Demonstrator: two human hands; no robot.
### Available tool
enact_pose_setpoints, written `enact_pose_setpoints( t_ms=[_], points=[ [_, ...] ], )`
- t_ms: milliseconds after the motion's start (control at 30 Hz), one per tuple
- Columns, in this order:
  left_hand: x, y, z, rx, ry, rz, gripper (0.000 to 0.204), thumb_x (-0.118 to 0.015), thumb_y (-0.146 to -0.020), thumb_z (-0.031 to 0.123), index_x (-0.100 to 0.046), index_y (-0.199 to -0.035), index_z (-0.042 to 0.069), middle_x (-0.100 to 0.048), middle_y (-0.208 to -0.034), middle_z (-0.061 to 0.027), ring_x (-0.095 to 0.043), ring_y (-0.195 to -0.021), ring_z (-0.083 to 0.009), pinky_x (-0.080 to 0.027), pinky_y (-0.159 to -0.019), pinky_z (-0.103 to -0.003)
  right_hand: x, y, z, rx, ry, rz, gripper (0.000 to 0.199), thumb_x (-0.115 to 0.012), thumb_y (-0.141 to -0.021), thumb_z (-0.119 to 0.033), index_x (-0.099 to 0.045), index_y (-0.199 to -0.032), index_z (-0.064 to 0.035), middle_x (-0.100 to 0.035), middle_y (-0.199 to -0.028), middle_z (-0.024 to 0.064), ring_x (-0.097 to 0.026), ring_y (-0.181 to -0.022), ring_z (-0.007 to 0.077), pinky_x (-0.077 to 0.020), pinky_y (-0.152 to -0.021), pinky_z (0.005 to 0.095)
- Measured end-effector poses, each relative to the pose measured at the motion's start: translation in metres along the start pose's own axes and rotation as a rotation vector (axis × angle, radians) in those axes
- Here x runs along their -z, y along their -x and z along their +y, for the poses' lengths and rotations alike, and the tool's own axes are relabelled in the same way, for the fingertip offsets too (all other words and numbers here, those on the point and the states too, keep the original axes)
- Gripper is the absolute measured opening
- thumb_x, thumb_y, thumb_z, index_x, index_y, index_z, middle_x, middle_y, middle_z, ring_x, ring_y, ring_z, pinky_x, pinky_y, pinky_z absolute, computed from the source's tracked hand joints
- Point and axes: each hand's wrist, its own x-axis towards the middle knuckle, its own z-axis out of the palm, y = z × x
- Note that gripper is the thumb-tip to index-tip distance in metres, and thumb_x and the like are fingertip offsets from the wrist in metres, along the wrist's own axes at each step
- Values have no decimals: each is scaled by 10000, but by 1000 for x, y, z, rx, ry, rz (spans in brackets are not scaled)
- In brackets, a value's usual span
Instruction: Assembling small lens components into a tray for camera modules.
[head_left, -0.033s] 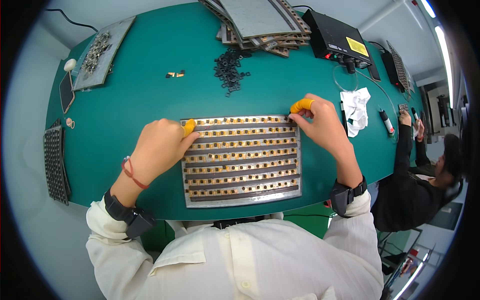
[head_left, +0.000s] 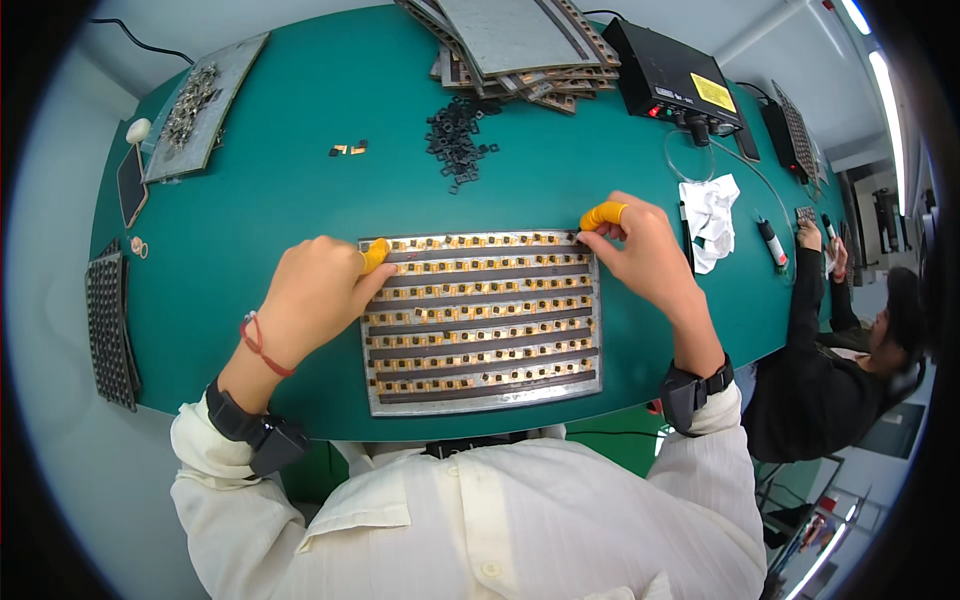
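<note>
A flat grey metal plate [head_left: 480, 405] lies before me, with dark strips running across it between several rows of small gold-coloured pieces topped by black squares. At its far left corner is my left hand [head_left: 322, 285], fingers closed, the thumb and a yellow-cotted forefinger on the plate's edge. My right hand [head_left: 632, 245] is at the far right corner, its thumb and yellow-cotted forefinger pinched at the end of the top row. A tiny dark spot shows at those fingertips; whether it is a loose piece I cannot tell.
Beyond the plate lie a heap of small black square frames [head_left: 455, 140] and a few gold-and-black pieces [head_left: 350, 149]. Stacked plates [head_left: 520, 40] and a black control box [head_left: 672, 82] stand at the back. White cloth [head_left: 709, 220] lies right; a person [head_left: 815, 380] works farther right.
</note>
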Motion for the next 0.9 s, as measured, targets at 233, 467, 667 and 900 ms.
enact_pose_setpoints(
  t_ms=[233, 467, 667, 900],
  points=[
    [4, 0, 1, 78, 19, -26, 463, -724, -850, 312, -608, -583, -47, -529, -519, -189, -522, -470, -359, -418, -484, -435, -21, 10, 4, -10, -42, 64, 136, -748, -799, -75, -716, -877, 31, -608, -758, 112, -605, -640, 232, -464, -576, 341],
    [18, -17, -5, 122, 121, -134, 354, -729, -840, 259, -687, -723, -73, -586, -592, -214, -588, -525, -332, -456, -518, -401, -29, 24, -18, -70, 235, 91, 330, -699, -875, -218, -660, -688, 51, -593, -689, 178, -604, -581, 354, -495, -559, 426],
    [-9, -63, 2, 42, 475, 120, 287, -751, -816, 192, -715, -927, -71, -695, -730, -154, -677, -676, -223, -545, -674, -311, -33, 13, -28, -45, 243, 15, 402, -668, -890, -197, -571, -598, 62, -558, -612, 221, -562, -547, 408, -464, -546, 464],
    [-35, -88, 22, 77, 202, 167, 259, -763, -799, 198, -718, -880, -44, -707, -765, -140, -683, -681, -262, -553, -648, -349, -19, 8, -26, -136, 196, -119, 336, -700, -856, -160, -610, -653, 92, -596, -608, 237, -592, -552, 374, -474, -551, 434]
  ],
)
